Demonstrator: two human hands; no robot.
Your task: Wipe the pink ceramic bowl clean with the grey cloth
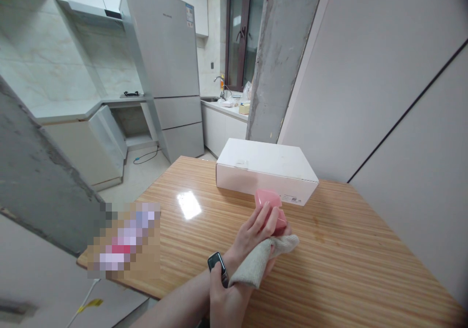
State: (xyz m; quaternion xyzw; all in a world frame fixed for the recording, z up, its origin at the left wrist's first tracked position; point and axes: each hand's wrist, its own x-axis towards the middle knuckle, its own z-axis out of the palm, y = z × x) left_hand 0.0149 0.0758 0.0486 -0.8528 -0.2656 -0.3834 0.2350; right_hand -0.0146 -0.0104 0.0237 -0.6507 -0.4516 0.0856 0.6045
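Observation:
A pink, glossy, angular plastic piece (268, 199) is in my left hand (252, 230), whose fingers lie closed over its near side. Its exact kind I cannot make out. On that wrist is a smartwatch (217, 262) with a dark screen. My right hand (229, 296) is right below the left, its thumb up against the watch. A light grey cloth (252, 264) drapes over the right hand and bunches toward the pink piece; the cloth hides most of those fingers, which look closed on it. Both hands are just above the wooden table (336, 255).
Behind the pink piece a white cardboard box (266, 160) lies on the table. A blurred-out item (126, 240) is at the table's left edge. Beyond stand a grey fridge (164, 50), a counter with a sink tap (220, 80) and a bare concrete pillar (280, 50). A white wall rises at right.

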